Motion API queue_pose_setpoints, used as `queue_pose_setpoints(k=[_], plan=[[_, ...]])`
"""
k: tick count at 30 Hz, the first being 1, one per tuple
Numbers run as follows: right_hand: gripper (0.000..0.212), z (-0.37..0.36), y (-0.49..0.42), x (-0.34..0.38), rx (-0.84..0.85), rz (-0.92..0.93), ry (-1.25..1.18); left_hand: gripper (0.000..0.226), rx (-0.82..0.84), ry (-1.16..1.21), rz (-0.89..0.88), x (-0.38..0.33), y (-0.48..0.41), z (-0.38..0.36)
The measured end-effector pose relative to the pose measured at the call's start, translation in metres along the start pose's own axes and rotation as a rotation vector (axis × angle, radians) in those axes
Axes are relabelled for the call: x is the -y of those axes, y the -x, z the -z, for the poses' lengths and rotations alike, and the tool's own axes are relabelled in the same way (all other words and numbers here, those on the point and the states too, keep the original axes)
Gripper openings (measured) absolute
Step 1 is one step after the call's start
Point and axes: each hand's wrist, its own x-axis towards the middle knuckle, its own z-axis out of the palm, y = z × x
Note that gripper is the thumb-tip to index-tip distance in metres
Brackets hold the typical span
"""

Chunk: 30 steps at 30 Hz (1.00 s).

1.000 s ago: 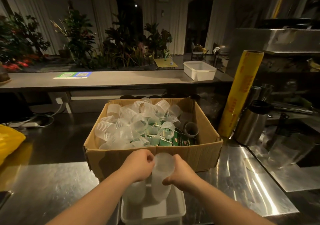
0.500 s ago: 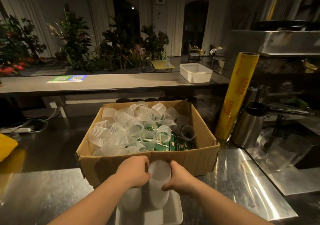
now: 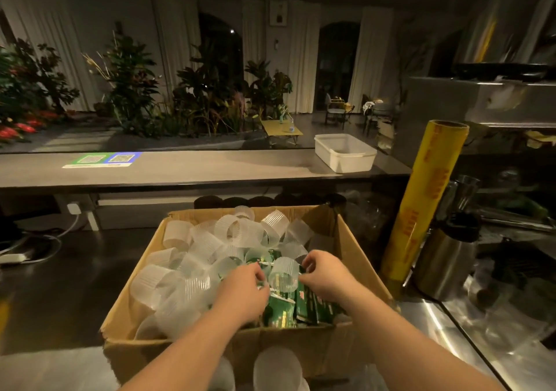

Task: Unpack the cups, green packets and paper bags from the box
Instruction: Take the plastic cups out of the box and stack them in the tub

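Note:
The open cardboard box point(image 3: 362, 258) stands on the steel counter, filled with several clear ribbed plastic cups point(image 3: 234, 234). Green packets point(image 3: 313, 305) lie in its near right part. Both my hands are down inside the box. My left hand point(image 3: 242, 293) and my right hand point(image 3: 328, 274) pinch one ribbed cup point(image 3: 284, 274) from either side, just above the packets. Two frosted cup stacks point(image 3: 276, 369) stand in front of the box at the bottom edge. I see no paper bags.
A tall yellow roll of film point(image 3: 421, 207) and a steel jug point(image 3: 445, 262) stand right of the box. A white tub point(image 3: 346, 153) sits on the far counter. Cables point(image 3: 30, 249) lie at the left. Clear plastic containers are at the right.
My hands let go of the frosted cup stack in front of the box and reached forward into the box, closing on a ribbed cup. The view moved nearer the box.

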Motion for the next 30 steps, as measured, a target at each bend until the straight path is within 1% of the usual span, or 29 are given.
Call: queue_pose_setpoints(k=[2, 4, 5, 7, 10, 12, 13, 15, 17, 19, 21, 22, 24, 25, 26, 27, 28, 30], plan=[[0.043, -0.019, -0.026, -0.008, 0.018, -0.025, 0.052, 0.023, 0.013, -0.062, 0.052, 0.003, -0.017, -0.015], [0.053, -0.035, -0.051, -0.012, 0.049, -0.017, 0.093, 0.042, 0.051, -0.213, 0.087, 0.005, -0.032, -0.023], [0.057, -0.041, -0.06, -0.012, 0.073, 0.005, 0.131, 0.047, 0.084, -0.286, 0.105, 0.005, -0.039, -0.025], [0.058, -0.054, -0.079, -0.012, 0.122, 0.042, 0.215, 0.044, 0.144, -0.394, 0.133, 0.007, -0.053, -0.027], [0.058, -0.063, -0.095, -0.01, 0.155, 0.017, 0.29, 0.035, 0.197, -0.501, 0.13, 0.009, -0.061, -0.028], [0.057, -0.064, -0.1, -0.009, 0.147, 0.007, 0.304, 0.028, 0.195, -0.469, 0.123, 0.013, -0.063, -0.029], [0.053, -0.063, -0.101, -0.009, 0.122, 0.009, 0.27, 0.021, 0.168, -0.399, 0.11, 0.015, -0.063, -0.03], [0.042, -0.058, -0.1, -0.011, 0.04, -0.026, 0.072, 0.005, 0.053, -0.175, 0.079, 0.016, -0.062, -0.028], [0.03, -0.051, -0.097, -0.012, -0.033, -0.111, -0.241, 0.012, -0.019, 0.114, 0.08, 0.019, -0.064, -0.028], [0.019, -0.04, -0.094, -0.01, -0.101, -0.191, -0.553, 0.022, -0.034, 0.443, 0.116, 0.017, -0.066, -0.024], [0.012, -0.03, -0.092, -0.007, -0.152, -0.254, -0.835, 0.027, -0.085, 0.687, 0.123, 0.022, -0.068, -0.02], [0.013, -0.027, -0.092, -0.004, -0.154, -0.269, -0.964, 0.027, -0.112, 0.774, 0.122, 0.025, -0.068, -0.018], [0.017, -0.021, -0.091, 0.005, -0.065, -0.264, -1.242, 0.028, -0.128, 0.926, 0.134, 0.028, -0.069, -0.013], [0.02, -0.02, -0.089, 0.009, 0.006, -0.253, -1.367, 0.029, -0.122, 0.984, 0.13, 0.029, -0.07, -0.012], [0.024, -0.021, -0.086, 0.013, 0.074, -0.243, -1.472, 0.03, -0.123, 0.993, 0.112, 0.031, -0.07, -0.013], [0.028, -0.025, -0.084, 0.016, 0.128, -0.238, -1.526, 0.031, -0.145, 0.933, 0.075, 0.034, -0.07, -0.015], [0.031, -0.029, -0.081, 0.017, 0.176, -0.234, -1.537, 0.031, -0.178, 0.821, 0.036, 0.035, -0.069, -0.016], [0.034, -0.036, -0.077, 0.017, 0.249, -0.247, -1.466, 0.034, -0.261, 0.595, -0.017, 0.035, -0.065, -0.019]])
